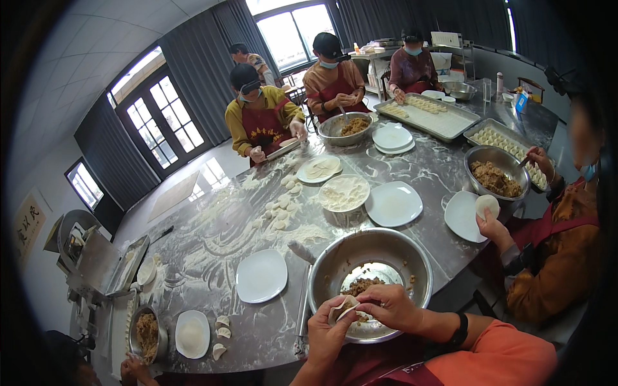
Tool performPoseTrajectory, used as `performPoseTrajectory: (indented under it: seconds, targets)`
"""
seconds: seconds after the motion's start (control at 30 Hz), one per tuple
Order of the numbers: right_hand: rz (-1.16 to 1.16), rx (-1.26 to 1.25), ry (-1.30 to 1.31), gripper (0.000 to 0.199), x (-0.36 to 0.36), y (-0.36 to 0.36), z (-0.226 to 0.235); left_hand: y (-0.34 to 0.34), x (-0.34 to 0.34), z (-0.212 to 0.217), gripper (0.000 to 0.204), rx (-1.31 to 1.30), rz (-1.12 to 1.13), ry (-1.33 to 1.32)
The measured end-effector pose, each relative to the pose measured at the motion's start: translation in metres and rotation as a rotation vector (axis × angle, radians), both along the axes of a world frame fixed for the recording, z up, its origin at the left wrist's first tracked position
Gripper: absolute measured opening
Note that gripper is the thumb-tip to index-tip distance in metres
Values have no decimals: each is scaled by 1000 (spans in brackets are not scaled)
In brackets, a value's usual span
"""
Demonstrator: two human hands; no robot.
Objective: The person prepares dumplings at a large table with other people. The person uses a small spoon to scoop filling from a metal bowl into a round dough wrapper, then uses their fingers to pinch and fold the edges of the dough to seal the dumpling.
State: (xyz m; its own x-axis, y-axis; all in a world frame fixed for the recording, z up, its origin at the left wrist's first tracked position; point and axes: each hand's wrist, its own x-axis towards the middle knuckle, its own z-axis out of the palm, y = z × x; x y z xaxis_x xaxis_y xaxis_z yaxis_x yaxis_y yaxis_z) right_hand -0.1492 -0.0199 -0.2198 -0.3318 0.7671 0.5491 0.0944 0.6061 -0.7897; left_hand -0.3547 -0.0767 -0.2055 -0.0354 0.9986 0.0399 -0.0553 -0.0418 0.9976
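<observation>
Above the near rim of a large steel bowl [418, 267], both my hands pinch one dumpling [342, 310], its pale wrapper folded over. My left hand [326, 336] cups it from the left and below. The fingers of my right hand [394, 309] press its edge from the right. Whatever filling is inside the wrapper cannot be made out. Some brown filling [362, 285] lies in the bowl's bottom, with bits stuck to its wall. Left of the bowl rests a rolling pin [301, 251] with a floured end, beside a white square plate [261, 276].
Flour covers much of the steel table [212, 241], with dough pieces [280, 207] beyond my bowl. A flour bowl [344, 193] and a white plate [394, 204] stand ahead. At right a co-worker's hand [494, 226] holds a wrapper. Other people work around the table near dumpling trays [444, 122].
</observation>
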Motion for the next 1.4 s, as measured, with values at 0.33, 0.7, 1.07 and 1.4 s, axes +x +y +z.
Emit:
performPoseTrajectory:
  seconds: [0.33,0.7,1.07,1.4]
  targets:
    - [-22,11,52,20,2,8,4,8,5,-2,35,30,6,-95]
    - [-7,21,99,15,-6,13,4,14,3,-3,39,54,58,-99]
    - [-36,-84,45,20,-20,10,4,8,-9,2,38,51,43,-97]
    - [-57,6,23,16,-24,13,5,10,-5,10,37,-12,12,-182]
